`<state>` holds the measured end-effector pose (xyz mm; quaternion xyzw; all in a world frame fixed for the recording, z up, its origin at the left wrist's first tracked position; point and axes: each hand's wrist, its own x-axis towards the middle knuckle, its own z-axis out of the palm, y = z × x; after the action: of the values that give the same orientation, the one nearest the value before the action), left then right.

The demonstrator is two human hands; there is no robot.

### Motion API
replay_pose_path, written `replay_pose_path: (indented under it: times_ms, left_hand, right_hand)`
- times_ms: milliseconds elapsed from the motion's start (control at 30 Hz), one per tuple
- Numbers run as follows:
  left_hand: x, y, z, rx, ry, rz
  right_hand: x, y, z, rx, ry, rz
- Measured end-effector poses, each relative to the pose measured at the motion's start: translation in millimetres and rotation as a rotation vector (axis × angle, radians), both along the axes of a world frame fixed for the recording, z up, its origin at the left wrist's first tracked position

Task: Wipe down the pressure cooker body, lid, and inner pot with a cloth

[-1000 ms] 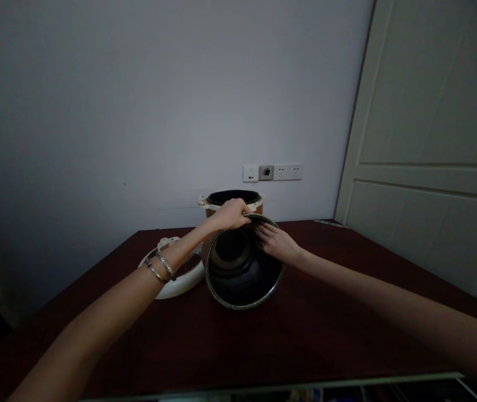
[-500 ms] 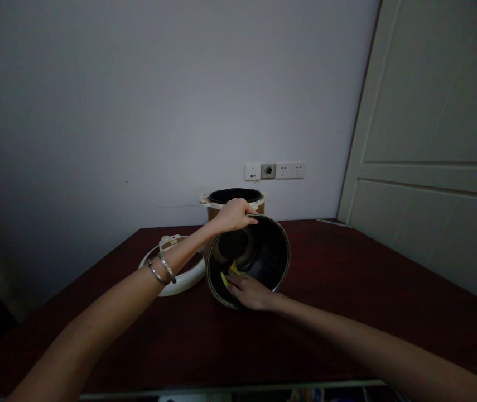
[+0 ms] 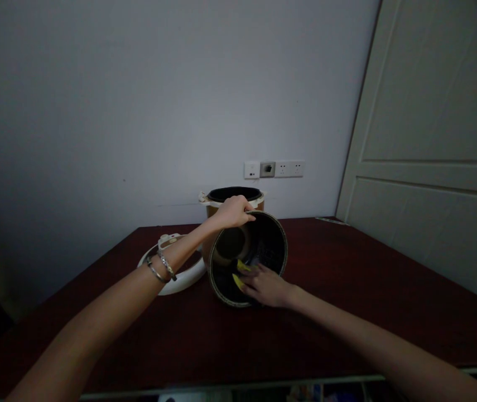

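Observation:
A dark rice cooker inner pot point(image 3: 272, 240) is tipped on its side on the table, its mouth facing me. My left hand point(image 3: 235, 212) grips the upper rim, thumb toward the opening and the other fingers mostly hidden behind. Inside the lower part of the pot is my right hand point(image 3: 265, 286), closed on a yellow cloth point(image 3: 238, 282) that presses against the inner wall. Behind the pot stands the rice cooker body point(image 3: 212, 211), open at the top. To the left, partly behind my left forearm, lies a round white lid point(image 3: 186, 281).
The dark red table point(image 3: 347, 290) runs back to a pale wall with a row of sockets point(image 3: 289, 169). A light panelled door point(image 3: 426, 223) stands on the right. Several items show in the space under the table's front edge point(image 3: 305, 392).
My right hand and the yellow cloth have slid to the right inside the pot. My left hand keeps its hold on the rim, and the pot has shifted only slightly.

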<state>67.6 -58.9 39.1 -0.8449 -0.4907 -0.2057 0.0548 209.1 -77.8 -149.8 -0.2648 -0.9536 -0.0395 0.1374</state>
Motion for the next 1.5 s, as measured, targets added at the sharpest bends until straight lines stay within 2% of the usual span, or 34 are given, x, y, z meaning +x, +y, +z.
replay_pose_path:
  times_ms: [67, 167, 233, 300, 400, 500, 633, 767, 933, 1067, 1133, 1233, 1300, 1367, 1500]
  left_hand:
    - [1, 0, -0.1, 0.012, 0.010, 0.015]
    - [3, -1, 0.4, 0.010, 0.016, 0.039]
    - [2, -1, 1.1, -0.001, 0.003, 0.049]
    - [1, -1, 1.6, -0.014, -0.020, 0.040]
    - [0, 0, 2.0, -0.025, -0.049, 0.026]
    - [1, 1, 2.1, -0.036, -0.072, 0.063]
    - [4, 2, 2.2, -0.055, -0.080, 0.058]
    - [5, 0, 3.3, -0.061, -0.057, 0.032]
    - [3, 1, 5.4, -0.093, -0.079, 0.003]
    - [4, 2, 5.7, -0.081, -0.051, -0.001]
    - [4, -1, 5.0, -0.045, -0.010, -0.004]
    - [-1, -12, 1.4, 0.093, 0.042, 0.007]
    - [-6, -23, -3.9, 0.204, 0.059, 0.064]
    - [-12, -36, -12.2, 0.277, 0.057, 0.176]
    - [-22, -55, -36.0, 0.263, 0.087, 0.347]
  right_hand:
    - [25, 12, 10.4, 0.195, -0.102, -0.082]
    - [51, 29, 33.6, 0.473, -0.158, -0.107]
    - [63, 37, 46.8, 0.589, -0.142, -0.085]
    - [73, 41, 51.4, 0.641, -0.106, -0.048]
    - [81, 37, 38.1, 0.599, -0.029, -0.035]
    - [73, 15, 11.9, 0.434, 0.053, -0.076]
    - [41, -31, -11.7, 0.151, 0.073, -0.073]
    - [10, -59, -17.0, 0.021, 0.053, 0.013]
    - [-1, -49, -19.5, 0.069, 0.020, 0.007]
    - [-6, -37, -20.8, 0.236, -0.075, 0.078]
    - [-10, -35, -21.9, 0.331, -0.092, 0.107]
    - [-17, -36, -23.3, 0.386, -0.067, 0.107]
    - [-21, -36, -23.9, 0.379, -0.040, 0.080]
    - [-23, -35, -24.2, 0.352, -0.001, 0.033]
    - [-26, -35, -22.7, 0.288, 0.064, -0.023]
